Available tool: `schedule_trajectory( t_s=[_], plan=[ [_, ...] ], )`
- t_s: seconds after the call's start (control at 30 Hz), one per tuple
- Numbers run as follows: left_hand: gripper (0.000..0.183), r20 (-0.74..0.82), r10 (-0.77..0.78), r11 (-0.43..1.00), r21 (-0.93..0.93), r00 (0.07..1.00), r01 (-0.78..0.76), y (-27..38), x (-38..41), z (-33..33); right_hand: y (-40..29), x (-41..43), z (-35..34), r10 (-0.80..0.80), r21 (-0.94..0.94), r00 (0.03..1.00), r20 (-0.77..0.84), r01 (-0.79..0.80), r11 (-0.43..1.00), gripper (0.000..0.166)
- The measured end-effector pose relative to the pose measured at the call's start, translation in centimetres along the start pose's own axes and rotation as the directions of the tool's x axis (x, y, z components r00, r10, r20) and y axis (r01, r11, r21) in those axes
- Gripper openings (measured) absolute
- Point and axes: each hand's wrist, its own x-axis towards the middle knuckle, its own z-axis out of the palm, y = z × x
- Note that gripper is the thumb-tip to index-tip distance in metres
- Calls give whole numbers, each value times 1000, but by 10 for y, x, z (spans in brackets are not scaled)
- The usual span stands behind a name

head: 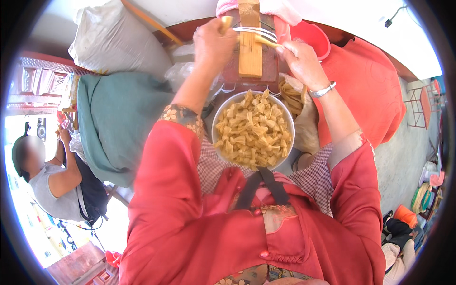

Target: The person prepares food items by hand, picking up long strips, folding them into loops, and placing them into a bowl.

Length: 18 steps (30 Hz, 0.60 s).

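Observation:
My left hand (212, 44), slightly blurred, grips a pale yellow strip (227, 23) left of an upright wooden block (250, 57). On the block's other side, my right hand (302, 61) pinches a yellow strip (268, 42) that reaches to the block. Whether both hands hold one strip cannot be told. White cords (262, 32) cross the block, which rests on a reddish-brown wooden stand (231, 71). Nearer my lap, a round metal basin (213, 130) holds a heap of yellow knotted pieces (254, 130). Long folded strips (291, 98) fill an open sack (305, 130) beside it.
A green cloth (114, 124) drapes something at left, below a stuffed white sack (117, 39). At right are an orange-red cloth (359, 92) and a red plastic bucket (310, 39). A person (58, 181) sits at far left, hands raised. A small chair (423, 107) stands far right.

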Motion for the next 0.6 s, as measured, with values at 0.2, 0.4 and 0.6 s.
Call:
schedule_trajectory(
  t_s=[0.2, 0.4, 0.6],
  plan=[
    [28, 608, -214, 975, 91, 765, 200, 42, -52, -43, -35, -41, -20, 243, 507, 961, 131, -276, 816, 29],
    [48, 859, -323, 925, 197, 398, 326, 31, -103, -17, -68, -77, -18, 53, 455, 990, 128, -107, 884, 31],
    [41, 937, -54, 340, -307, 344, 889, -3, -167, 21, -105, -102, 11, -261, 500, 952, 162, 149, 853, 21]
  ],
)
